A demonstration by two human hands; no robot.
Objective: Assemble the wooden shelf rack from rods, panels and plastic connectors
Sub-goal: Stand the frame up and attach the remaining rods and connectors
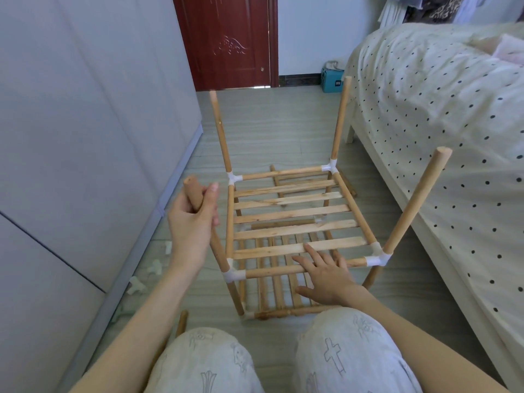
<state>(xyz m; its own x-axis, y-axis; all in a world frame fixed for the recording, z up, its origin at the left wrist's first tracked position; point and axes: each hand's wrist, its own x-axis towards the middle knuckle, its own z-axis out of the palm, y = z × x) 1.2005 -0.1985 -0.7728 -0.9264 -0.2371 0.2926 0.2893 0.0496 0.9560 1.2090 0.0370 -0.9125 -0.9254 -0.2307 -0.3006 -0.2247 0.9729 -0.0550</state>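
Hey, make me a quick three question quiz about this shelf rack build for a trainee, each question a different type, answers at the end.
1. True or false: the left hand grips the near-left upright rod near its top.
2. Multiple choice: the right hand rests on (A) the bed, (B) the front rail and nearest slat of the upper shelf, (C) the door.
3. Fill in: the rods meet at the shelf corners in white plastic ____.

Key: 1 true; 2 B; 3 connectors.
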